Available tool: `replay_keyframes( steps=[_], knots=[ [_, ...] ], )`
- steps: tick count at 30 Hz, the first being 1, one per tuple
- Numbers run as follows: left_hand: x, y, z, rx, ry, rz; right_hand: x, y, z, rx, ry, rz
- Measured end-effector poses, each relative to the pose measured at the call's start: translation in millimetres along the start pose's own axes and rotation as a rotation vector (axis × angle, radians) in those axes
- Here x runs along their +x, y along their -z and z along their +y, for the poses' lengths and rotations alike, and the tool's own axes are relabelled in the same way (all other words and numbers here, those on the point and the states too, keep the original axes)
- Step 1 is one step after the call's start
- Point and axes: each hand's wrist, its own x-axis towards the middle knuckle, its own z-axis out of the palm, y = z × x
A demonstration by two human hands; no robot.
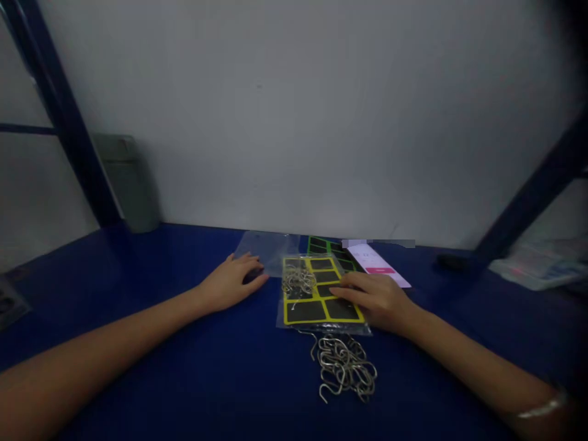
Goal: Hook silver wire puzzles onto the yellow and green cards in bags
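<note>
My left hand (233,283) lies on the blue table with its fingers spread, its fingertips at the edge of an empty-looking clear plastic sleeve (266,245). My right hand (379,300) has its bent fingers over the right edge of a clear plastic bag (324,328); its thumb is hard to make out. Inside or on that bag are a sheet of black labels with yellow borders (305,311) and a cluster of small metal hooks (297,280). In front of the bag a tangled pile of S-shaped metal hooks (344,367) lies on the table.
Behind the bag are a green-bordered black label sheet (321,246) and a lit phone screen (374,263). A grey-green bottle (131,184) stands at the back left. Plastic packaging (537,269) and a small dark object (452,263) are on the right. Blue posts (68,116) flank the wall.
</note>
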Motion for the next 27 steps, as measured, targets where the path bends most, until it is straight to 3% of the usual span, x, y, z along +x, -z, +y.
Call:
replay_keyframes(
  steps=[4, 7, 12, 18, 24, 27],
  knots=[
    [4, -3.0, -1, 0.076, 0.060, -0.021, -9, 6, 0, -0.015, -0.031, 0.002],
    [5, -5.7, 0, 0.125, 0.099, 0.033, -13, 9, 0, 0.085, -0.120, -0.026],
    [7, -5.8, 5, 0.152, 0.013, 0.126, -14, 7, -4, 0.287, -0.170, -0.032],
    [7, -6.6, 5, 0.106, -0.038, 0.066, -14, 10, -4, 0.250, -0.103, -0.039],
    [9, -8.9, -4, 0.082, -0.060, 0.031, -11, 16, -10, 0.147, -0.011, 0.134],
    [9, -8.2, -3, 0.065, -0.086, 0.018, -9, 17, -15, 0.130, 0.006, 0.145]
  ],
)
